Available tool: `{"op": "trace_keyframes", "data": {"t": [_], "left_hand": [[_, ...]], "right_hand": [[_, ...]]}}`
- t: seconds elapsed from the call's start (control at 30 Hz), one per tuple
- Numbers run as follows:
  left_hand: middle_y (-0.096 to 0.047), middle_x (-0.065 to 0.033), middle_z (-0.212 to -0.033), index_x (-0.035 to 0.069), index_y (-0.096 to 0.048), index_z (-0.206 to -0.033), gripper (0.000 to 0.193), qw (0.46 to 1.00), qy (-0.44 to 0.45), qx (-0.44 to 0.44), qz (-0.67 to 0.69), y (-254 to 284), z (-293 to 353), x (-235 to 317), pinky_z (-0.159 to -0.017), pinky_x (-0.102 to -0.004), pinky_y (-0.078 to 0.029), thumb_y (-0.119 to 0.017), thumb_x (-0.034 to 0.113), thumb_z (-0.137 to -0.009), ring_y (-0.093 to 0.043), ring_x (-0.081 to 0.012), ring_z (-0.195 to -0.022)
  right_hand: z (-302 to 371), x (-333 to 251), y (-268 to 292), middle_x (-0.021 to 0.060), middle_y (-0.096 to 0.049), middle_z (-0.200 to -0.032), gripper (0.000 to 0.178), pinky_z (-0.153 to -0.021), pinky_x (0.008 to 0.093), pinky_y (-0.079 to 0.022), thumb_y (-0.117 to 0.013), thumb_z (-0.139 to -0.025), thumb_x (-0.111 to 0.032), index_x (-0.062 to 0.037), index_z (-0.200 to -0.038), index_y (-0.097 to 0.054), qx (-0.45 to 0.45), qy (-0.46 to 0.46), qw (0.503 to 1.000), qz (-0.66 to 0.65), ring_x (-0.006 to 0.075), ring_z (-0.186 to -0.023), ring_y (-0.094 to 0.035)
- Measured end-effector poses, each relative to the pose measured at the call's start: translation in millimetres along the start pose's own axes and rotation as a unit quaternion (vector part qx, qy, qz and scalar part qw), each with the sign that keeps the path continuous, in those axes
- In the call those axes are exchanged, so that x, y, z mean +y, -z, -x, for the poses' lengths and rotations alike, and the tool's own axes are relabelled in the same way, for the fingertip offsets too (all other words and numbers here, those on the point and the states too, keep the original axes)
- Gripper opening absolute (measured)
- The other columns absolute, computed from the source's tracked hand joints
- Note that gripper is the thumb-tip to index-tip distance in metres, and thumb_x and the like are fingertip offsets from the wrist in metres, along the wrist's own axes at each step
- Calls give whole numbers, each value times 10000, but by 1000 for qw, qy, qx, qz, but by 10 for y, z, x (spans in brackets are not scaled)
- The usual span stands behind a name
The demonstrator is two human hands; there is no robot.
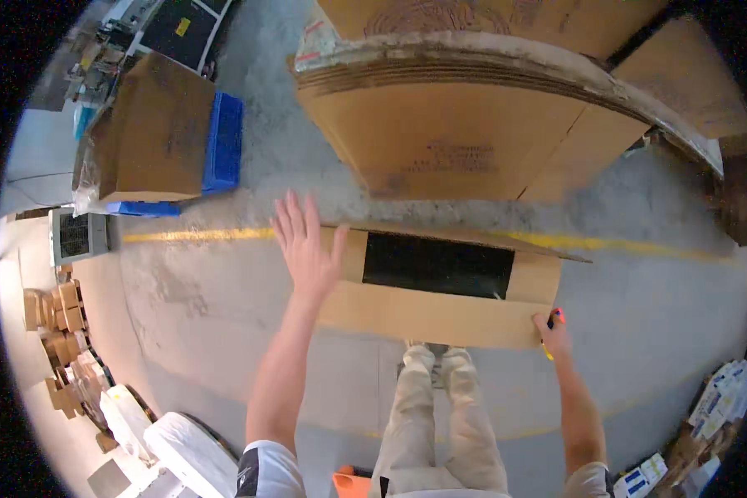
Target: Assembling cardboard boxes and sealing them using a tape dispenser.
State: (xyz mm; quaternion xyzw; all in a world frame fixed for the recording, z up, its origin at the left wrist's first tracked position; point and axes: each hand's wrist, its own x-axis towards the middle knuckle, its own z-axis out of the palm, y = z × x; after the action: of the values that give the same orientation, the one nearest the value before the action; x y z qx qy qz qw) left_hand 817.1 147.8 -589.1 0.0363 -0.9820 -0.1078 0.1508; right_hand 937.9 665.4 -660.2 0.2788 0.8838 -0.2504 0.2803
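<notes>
A long cardboard box [432,314] is in front of my legs, its far flap folded outward. Between its flaps a dark black area [438,266] shows; I cannot tell what it is. My left hand [307,253] is open, fingers spread, over the box's left end; whether it touches the cardboard is unclear. At the near right corner my right hand [558,339] is closed around a small tool [559,314] with a red tip and a yellow end, perhaps a utility knife. The thumb of that hand lies against the box edge.
Beyond the box stands a big stack of cardboard [465,141]. A large carton [162,133] with blue plastic crates [222,143] is at far left. A yellow line [199,236] crosses the floor. Small cartons [62,307] line the left; white packages [726,398] lie at right.
</notes>
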Motion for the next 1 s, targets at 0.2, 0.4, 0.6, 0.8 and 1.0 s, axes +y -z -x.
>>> {"op": "trace_keyframes", "data": {"t": [0.2,0.4,0.6,0.8,1.0], "left_hand": [[-277,-230,-1590,73,-455,-1466,611,986,23,-157,-56,-422,405,-272,-1171,-636,-142,-496,446,-984,-206,-464,-1472],[-295,-255,-1565,5,-398,-1468,737,969,139,-202,27,-755,1307,-451,-1161,-619,-192,-602,454,-920,-237,-473,-1451],[-544,-242,-1335,-67,-435,-1360,1040,871,426,-222,103,-672,1282,-514,-1050,-471,-420,-851,568,-650,-498,-397,-1274],[-603,-216,-1247,-50,-486,-1300,970,877,439,-156,116,-573,1214,-235,-979,-447,-469,-883,526,-628,-562,-368,-1197],[-550,-268,-1323,-60,-405,-1404,1005,901,392,-127,136,-587,1309,-271,-989,-442,-465,-851,490,-692,-552,-382,-1213]], "right_hand": [[-166,161,-70,188,-724,-1054,695,-864,432,-518,-697,-810,-607,-26,-1190,-668,4,14,999,32,356,-1021,-683],[-250,376,-131,175,-714,-1049,629,-830,454,-520,-751,-772,-519,-42,-1174,-670,12,4,1000,11,331,-981,-680],[-206,-275,255,177,-714,-1022,598,-798,432,-534,-761,-786,-490,-65,-1198,-672,63,151,984,66,337,-936,-680],[-395,-50,277,154,-710,-885,484,-754,422,-534,-719,-842,-469,-54,-1089,-690,57,190,973,120,327,-846,-681],[-388,-22,120,221,-696,-921,560,-761,465,-549,-616,-903,-553,-37,-1115,-671,-17,155,949,274,397,-852,-685]]}}
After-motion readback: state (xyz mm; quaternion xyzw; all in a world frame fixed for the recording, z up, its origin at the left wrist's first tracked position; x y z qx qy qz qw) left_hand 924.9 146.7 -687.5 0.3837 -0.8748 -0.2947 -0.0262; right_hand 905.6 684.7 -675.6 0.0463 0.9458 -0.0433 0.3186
